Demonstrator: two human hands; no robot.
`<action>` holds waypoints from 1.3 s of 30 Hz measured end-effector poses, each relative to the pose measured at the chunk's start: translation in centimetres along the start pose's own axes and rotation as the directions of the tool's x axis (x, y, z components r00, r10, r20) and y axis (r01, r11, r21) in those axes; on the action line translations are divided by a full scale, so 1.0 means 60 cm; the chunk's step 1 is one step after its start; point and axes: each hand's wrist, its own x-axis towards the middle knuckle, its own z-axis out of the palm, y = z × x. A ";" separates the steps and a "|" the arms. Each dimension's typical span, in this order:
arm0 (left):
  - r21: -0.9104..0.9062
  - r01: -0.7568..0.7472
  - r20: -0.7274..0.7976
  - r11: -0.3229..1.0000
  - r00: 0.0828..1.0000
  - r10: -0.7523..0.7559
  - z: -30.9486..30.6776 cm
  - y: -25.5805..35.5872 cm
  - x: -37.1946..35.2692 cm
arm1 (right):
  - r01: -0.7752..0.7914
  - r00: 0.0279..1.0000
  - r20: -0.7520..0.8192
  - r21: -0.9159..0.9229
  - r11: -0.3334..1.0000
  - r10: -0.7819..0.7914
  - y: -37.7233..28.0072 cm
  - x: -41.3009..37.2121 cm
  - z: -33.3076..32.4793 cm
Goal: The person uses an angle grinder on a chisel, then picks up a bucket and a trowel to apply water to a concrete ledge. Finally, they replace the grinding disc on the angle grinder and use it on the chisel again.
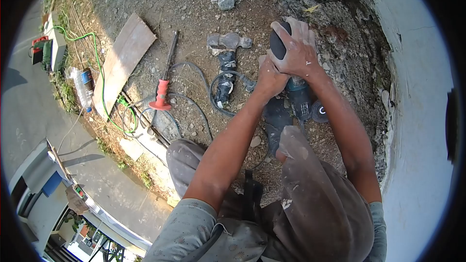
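My hands overlap at the upper right of the middle, dusted with pale powder. My right hand point(297, 51) is closed over a black rounded object point(278, 44), its fingers bent across the far side. Just below, my left hand point(270, 76) is closed at the object's near end, its fingers mostly hidden; I cannot tell what they grip. Under my wrists lies an angle grinder point(300, 101) with a teal and dark body, its disc point(319, 112) showing at the right. Beside the grinder is my dark shoe point(277, 120).
A hammer with a taped handle point(226, 70) and a chisel with a red hand guard point(163, 92) lie on gravelly soil. Left of them are a wooden board point(124, 58), green cord point(99, 63) and plastic bottles point(82, 87). A white wall point(417, 92) rises at the right.
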 end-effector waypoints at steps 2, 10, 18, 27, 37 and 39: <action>0.071 0.047 0.017 0.996 0.999 -0.048 -0.007 0.003 0.004 | 0.174 0.985 0.012 0.024 0.985 -0.174 0.023 0.005 -0.008; 0.085 0.179 -0.044 0.980 0.983 -0.176 -0.001 0.024 -0.003 | -0.259 0.961 0.141 0.179 0.949 0.236 0.043 -0.003 -0.088; 0.041 0.194 -0.020 0.980 0.981 -0.194 -0.002 0.016 -0.002 | -0.072 0.996 0.061 0.136 0.988 0.065 0.027 0.008 -0.094; 0.059 0.208 -0.030 0.976 0.978 -0.207 0.002 0.016 0.000 | 0.141 0.984 0.082 0.164 0.976 -0.156 0.068 -0.004 -0.071; -0.079 0.233 0.019 0.969 0.972 -0.232 0.000 0.041 0.002 | -0.191 0.966 0.204 0.168 0.967 0.156 0.037 0.006 -0.084; -0.039 0.218 0.010 0.975 0.976 -0.218 0.000 0.035 0.002 | -0.161 0.966 0.229 0.158 0.974 0.122 0.042 0.005 -0.078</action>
